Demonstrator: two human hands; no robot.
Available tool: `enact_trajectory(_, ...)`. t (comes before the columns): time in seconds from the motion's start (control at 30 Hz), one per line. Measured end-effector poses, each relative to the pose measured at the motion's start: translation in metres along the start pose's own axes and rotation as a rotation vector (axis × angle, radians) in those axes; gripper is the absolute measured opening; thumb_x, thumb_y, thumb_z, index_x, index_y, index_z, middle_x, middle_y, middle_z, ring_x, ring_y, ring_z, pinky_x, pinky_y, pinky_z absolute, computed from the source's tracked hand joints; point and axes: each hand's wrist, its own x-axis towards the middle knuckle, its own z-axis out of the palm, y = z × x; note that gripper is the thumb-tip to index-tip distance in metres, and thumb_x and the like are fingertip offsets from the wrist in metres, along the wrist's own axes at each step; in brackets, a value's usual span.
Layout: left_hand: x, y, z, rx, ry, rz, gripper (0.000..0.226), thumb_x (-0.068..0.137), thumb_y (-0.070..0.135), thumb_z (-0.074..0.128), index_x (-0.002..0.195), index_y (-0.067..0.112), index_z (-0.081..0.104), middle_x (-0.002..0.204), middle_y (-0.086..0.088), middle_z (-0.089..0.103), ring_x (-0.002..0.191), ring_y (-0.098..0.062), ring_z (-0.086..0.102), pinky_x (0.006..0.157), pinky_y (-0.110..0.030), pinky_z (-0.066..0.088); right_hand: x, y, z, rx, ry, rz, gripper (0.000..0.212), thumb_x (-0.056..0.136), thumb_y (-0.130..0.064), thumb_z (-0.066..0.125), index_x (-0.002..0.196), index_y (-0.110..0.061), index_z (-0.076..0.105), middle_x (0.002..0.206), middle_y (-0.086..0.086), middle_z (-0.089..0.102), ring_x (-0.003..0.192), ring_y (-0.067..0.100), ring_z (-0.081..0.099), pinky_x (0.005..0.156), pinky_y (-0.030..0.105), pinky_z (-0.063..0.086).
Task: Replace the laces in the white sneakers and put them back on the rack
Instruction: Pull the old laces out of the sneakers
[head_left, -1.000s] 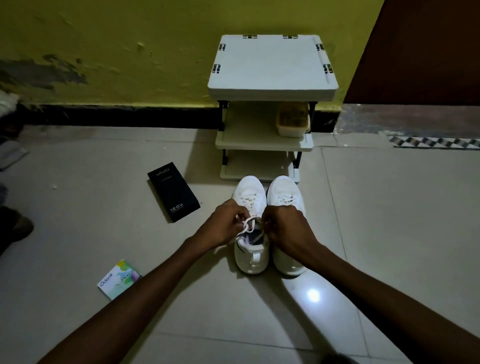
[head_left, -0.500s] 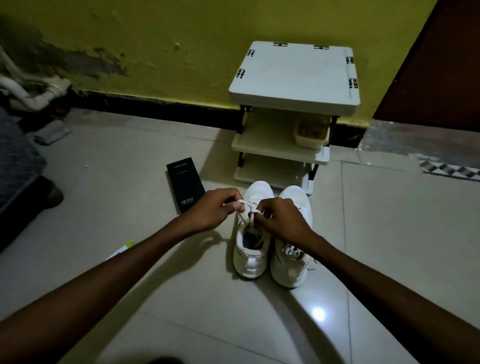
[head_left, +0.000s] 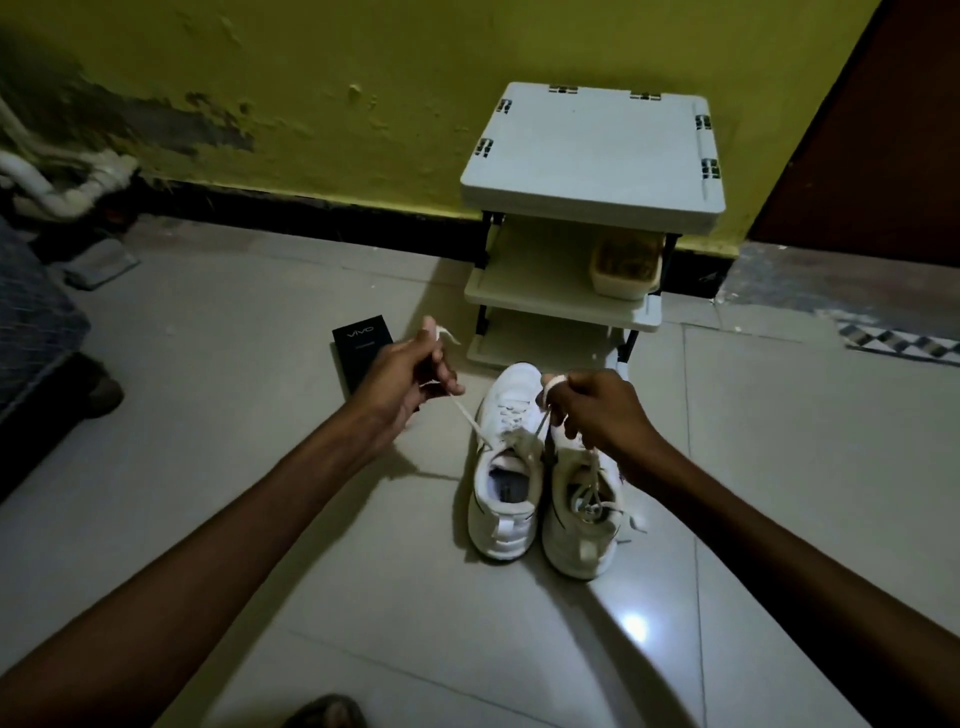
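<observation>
Pale floor tiles (head_left: 208, 389) carry a pair of white sneakers (head_left: 501, 525) side by side, just in front of a white three-tier plastic rack (head_left: 592, 150) by the yellow wall (head_left: 363, 62). The left hand (head_left: 402, 379) and right hand (head_left: 597, 410), fingers curled, each grip an end of a flat white lace (head_left: 470, 421), which is taut from the left-side shoe.

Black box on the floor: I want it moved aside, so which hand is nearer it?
Left. The left hand, holding a lace end, covers the black box's near right corner in view; the right hand grips lace over the sneakers, farther right.
</observation>
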Motion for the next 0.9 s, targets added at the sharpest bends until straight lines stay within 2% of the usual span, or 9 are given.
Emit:
enact_trajectory(0.1, -0.003, 0.003, 0.002, -0.053, 0.021, -0.078, 0.041, 0.102, 0.039, 0.043, 0.069, 0.015, 0.049, 0.051, 0.001, 0.04, 0.043, -0.014, 0.039, 0.052, -0.029, 0.045, 0.003, -0.016, -0.002, 0.098, 0.012, 0.013, 0.028, 0.092, -0.024, 0.054, 0.075, -0.01, 0.071, 0.06, 0.001, 0.064, 0.05, 0.01, 0.053, 0.044, 0.021, 0.036)
enact_trajectory(0.2, 0.003, -0.01, -0.004, 0.356, 0.148, -0.118, 0.025, 0.1, 0.03, 0.052, 0.082, 0.014, 0.057, 0.063, -0.006, 0.051, 0.046, -0.013, 0.044, 0.053, -0.027, 0.04, 0.01, -0.025, -0.001, 0.146, 0.039, 0.014, 0.029, 0.095, -0.027, 0.052, 0.081, -0.011, 0.071, 0.065, 0.0, 0.066, 0.054, 0.009, 0.055, 0.046, 0.021, 0.038)
enact_trajectory(0.27, 0.008, -0.021, -0.007, 0.802, 0.165, -0.166, 0.025, 0.093, 0.035, 0.06, 0.106, 0.013, 0.057, 0.104, -0.016, 0.06, 0.083, -0.023, 0.06, 0.071, -0.032, 0.048, 0.016, -0.023, 0.002, 0.173, 0.069, 0.025, 0.026, 0.098, -0.027, 0.051, 0.09, -0.011, 0.07, 0.072, 0.003, 0.069, 0.057, 0.009, 0.059, 0.047, 0.02, 0.043)
enact_trajectory(0.33, 0.007, -0.032, -0.004, 1.184, 0.222, -0.117, 0.062, 0.089, 0.041, 0.065, 0.138, 0.011, 0.041, 0.141, -0.016, 0.037, 0.127, -0.032, 0.041, 0.1, -0.04, 0.041, 0.024, -0.015, 0.007, 0.112, 0.089, 0.045, 0.018, 0.097, -0.022, 0.05, 0.099, -0.011, 0.065, 0.082, 0.007, 0.07, 0.066, 0.014, 0.065, 0.052, 0.024, 0.049)
enact_trajectory(0.37, 0.003, -0.034, -0.001, 1.262, 0.251, -0.037, 0.072, 0.088, 0.041, 0.066, 0.144, 0.01, 0.033, 0.146, -0.015, 0.028, 0.133, -0.033, 0.032, 0.105, -0.041, 0.036, 0.029, -0.007, 0.011, 0.005, 0.095, 0.045, 0.015, 0.095, -0.021, 0.051, 0.098, -0.012, 0.063, 0.085, 0.007, 0.069, 0.072, 0.018, 0.067, 0.057, 0.029, 0.053)
enact_trajectory(0.47, 0.005, -0.044, 0.006, 1.298, 0.082, 0.074, 0.064, 0.088, 0.044, 0.065, 0.138, 0.014, 0.041, 0.137, -0.01, 0.036, 0.125, -0.03, 0.042, 0.1, -0.039, 0.041, 0.03, 0.014, 0.018, -0.416, 0.096, 0.026, 0.016, 0.086, -0.023, 0.057, 0.097, -0.014, 0.067, 0.092, 0.006, 0.068, 0.087, 0.024, 0.065, 0.072, 0.03, 0.05)
enact_trajectory(0.6, 0.003, -0.067, 0.024, 1.323, -0.219, -0.091, 0.062, 0.086, 0.051, 0.062, 0.136, 0.022, 0.041, 0.129, -0.006, 0.046, 0.117, -0.029, 0.053, 0.093, -0.038, 0.046, 0.004, 0.035, 0.032, -0.779, -0.064, 0.02, 0.034, 0.087, -0.039, 0.059, 0.114, -0.019, 0.063, 0.115, 0.009, 0.061, 0.108, 0.03, 0.056, 0.081, 0.035, 0.046)
enact_trajectory(0.73, -0.001, -0.083, 0.032, 1.362, -0.184, 0.004, 0.055, 0.091, 0.041, 0.057, 0.138, 0.02, 0.037, 0.128, -0.008, 0.043, 0.114, -0.032, 0.052, 0.088, -0.037, 0.045, -0.017, 0.051, 0.051, -0.98, -0.181, 0.096, 0.062, 0.088, -0.057, 0.052, 0.141, -0.028, 0.038, 0.148, 0.007, 0.032, 0.138, 0.034, 0.025, 0.103, 0.053, 0.036)
enact_trajectory(0.9, -0.007, -0.092, 0.027, 1.338, -0.132, 0.069, 0.048, 0.095, 0.034, 0.051, 0.139, 0.022, 0.035, 0.129, -0.009, 0.041, 0.11, -0.033, 0.054, 0.089, -0.039, 0.045, -0.028, 0.069, 0.052, -0.893, -0.109, 0.079, 0.068, 0.087, -0.07, 0.016, 0.14, -0.036, 0.043, 0.161, -0.001, 0.017, 0.148, 0.026, 0.009, 0.111, 0.052, 0.028)
